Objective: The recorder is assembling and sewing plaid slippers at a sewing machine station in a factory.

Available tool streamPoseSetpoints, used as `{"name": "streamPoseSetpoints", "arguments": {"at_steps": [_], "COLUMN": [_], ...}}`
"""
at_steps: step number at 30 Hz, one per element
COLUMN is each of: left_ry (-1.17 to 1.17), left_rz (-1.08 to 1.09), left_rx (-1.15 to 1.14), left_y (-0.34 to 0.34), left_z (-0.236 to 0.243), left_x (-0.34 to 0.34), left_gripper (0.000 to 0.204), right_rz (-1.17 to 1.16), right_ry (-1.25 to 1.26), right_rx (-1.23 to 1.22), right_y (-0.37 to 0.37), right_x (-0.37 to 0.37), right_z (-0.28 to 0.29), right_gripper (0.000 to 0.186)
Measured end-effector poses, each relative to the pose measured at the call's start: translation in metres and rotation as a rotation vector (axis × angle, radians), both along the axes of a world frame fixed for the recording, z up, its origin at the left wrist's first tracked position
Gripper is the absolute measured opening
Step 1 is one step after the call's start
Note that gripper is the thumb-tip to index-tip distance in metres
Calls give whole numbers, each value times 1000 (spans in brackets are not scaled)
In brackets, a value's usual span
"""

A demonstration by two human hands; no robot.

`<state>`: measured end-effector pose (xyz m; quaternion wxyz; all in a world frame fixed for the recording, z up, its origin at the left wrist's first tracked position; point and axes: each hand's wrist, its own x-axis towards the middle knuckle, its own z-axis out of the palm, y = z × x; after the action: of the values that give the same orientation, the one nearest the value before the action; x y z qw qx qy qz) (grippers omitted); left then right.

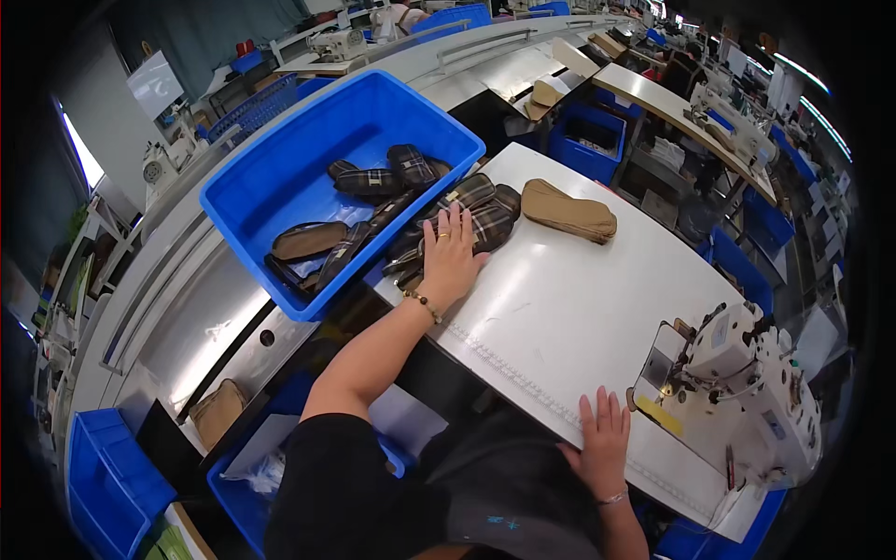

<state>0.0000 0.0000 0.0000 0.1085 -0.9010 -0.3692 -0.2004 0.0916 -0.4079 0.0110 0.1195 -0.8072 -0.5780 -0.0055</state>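
Observation:
My left hand rests palm down on a pile of dark plaid fabric pieces at the table's upper left edge, fingers lightly spread over them. Beside the pile lies a stack of tan, shoe-insole-shaped pieces. My right hand lies open on the white table near its front edge, just left of the white sewing machine, which has a yellow piece on its bed. A large blue bin left of the pile holds more plaid pieces, some with tan faces showing.
Metal rails and conveyor run along the left. Blue crates stand at the lower left, below the table and behind it. Other workbenches with sewing machines fill the background, and a person is at the far top.

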Motion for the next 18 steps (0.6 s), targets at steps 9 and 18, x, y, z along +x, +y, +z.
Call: {"name": "streamPoseSetpoints", "arguments": {"at_steps": [9, 18], "left_ry": [-330, 1015], "left_rz": [125, 597], "left_rx": [296, -304], "left_y": [79, 165], "left_z": [88, 50], "left_x": [-85, -217], "left_gripper": [51, 38], "right_rz": [6, -28], "right_ry": [7, 9], "right_rx": [-12, -37], "right_y": [2, 1], "right_x": [-3, -3], "right_z": [-4, -3], "right_gripper": [90, 91]}}
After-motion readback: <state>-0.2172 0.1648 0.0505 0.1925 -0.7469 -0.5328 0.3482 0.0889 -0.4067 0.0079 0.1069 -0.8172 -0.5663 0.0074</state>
